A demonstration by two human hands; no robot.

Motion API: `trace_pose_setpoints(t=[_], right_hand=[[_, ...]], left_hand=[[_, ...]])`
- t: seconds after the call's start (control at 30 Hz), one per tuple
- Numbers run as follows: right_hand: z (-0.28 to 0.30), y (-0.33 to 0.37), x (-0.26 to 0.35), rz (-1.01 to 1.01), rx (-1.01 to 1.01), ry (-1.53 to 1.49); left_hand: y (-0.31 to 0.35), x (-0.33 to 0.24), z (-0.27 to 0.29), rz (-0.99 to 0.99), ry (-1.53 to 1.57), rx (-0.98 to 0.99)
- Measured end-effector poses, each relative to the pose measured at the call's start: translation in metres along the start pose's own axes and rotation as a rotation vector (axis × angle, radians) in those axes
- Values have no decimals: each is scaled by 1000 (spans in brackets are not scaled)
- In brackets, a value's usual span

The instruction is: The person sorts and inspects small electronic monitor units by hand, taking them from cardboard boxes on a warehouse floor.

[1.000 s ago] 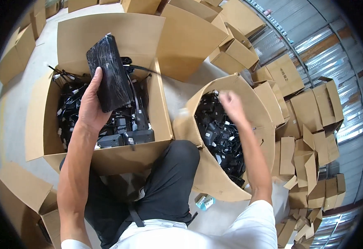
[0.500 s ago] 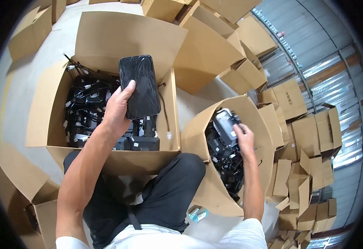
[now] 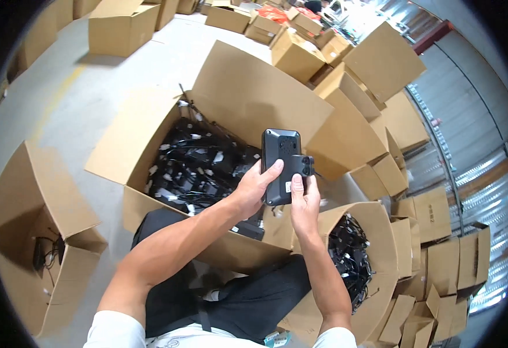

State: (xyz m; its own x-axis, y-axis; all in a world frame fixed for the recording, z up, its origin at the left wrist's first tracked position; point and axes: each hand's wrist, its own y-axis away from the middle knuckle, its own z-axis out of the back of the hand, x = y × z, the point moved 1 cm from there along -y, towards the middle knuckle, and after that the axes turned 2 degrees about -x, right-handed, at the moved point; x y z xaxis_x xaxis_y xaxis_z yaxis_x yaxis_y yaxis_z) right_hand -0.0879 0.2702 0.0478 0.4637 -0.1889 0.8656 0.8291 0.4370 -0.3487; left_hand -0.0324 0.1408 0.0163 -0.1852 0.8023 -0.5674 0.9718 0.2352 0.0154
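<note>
Over the right wall of the large carton, both hands have come together around black devices. My left hand (image 3: pixel 257 184) grips a flat black rounded-rectangular device (image 3: pixel 272 145), thumb on top. Its upward face has corner screws and a patch of small holes near the top. Against its right side my right hand (image 3: pixel 305 203) pinches a smaller black piece with two round lens-like spots (image 3: pixel 307 165); whether the two pieces are joined, I cannot tell. Beneath, the large open carton (image 3: pixel 254 75) holds many black devices and cables (image 3: pixel 199 156) with white connectors.
A smaller open carton (image 3: pixel 384 255) at my right holds tangled black cables and parts (image 3: pixel 350 261). An open carton (image 3: pixel 10 203) at left contains a few black items. Stacked cartons (image 3: pixel 440 261) line the right side. My knees are against the large carton's near wall.
My right hand has left the right carton with a device and met my left hand. The left-hand device now shows a different face, without the film-covered screen. The view has shifted left.
</note>
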Motion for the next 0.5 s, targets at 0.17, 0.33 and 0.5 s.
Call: trace_pose_setpoints(t=[0.17,0.33,0.5], right_hand=[[-8,-37,9,-138,-125,-241],[-28,-15,21,570,91,449],[-33,-27,0,765,79,625]], left_hand=[[-4,-45,27,13,167,13],[-7,-50,33,11,137,17],[-8,-42,46,2,-3,66]])
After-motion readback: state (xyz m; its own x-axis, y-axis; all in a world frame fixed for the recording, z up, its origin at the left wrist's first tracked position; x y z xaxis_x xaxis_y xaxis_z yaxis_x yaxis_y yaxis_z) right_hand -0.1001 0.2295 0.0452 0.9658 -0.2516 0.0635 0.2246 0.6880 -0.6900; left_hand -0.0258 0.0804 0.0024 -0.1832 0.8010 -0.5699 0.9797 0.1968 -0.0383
